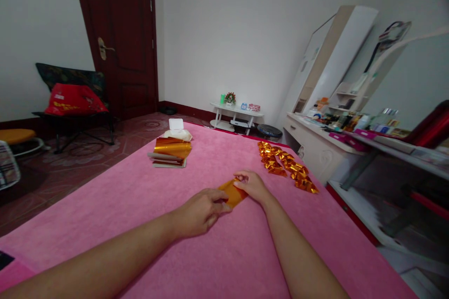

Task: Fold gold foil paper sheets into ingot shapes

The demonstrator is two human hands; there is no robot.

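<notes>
- The foil (234, 194) is near the middle of the pink cover (122, 201), well apart from its edges.
- The left hand (201, 212) holds the foil's left side, fingers narrow; the right hand (253, 187) pinches its far right corner.
- Bare cover gives room between foil and stack (174, 148), which lies near the left edge.
- Folded pieces (297, 168) lie along the right edge.
- The red bag (75, 99) has yellow writing, too small for reading.
</notes>
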